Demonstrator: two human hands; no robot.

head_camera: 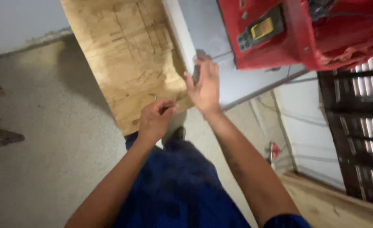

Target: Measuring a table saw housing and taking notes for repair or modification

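Two hands, left hand (156,120) and right hand (204,86), meet one plywood board (125,55).

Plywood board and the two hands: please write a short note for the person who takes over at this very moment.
Left hand: fingers curled at the lower edge of the plywood board, perhaps pinching something small; too blurred to tell.
Right hand: open, fingers spread, at the board's right edge, holding nothing visible.
The board stands tilted on the concrete floor, in front of the person's blue trousers.
A red machine stands close on the right.
Done and left: the picture shows no finished step; check the board's lower edge first.
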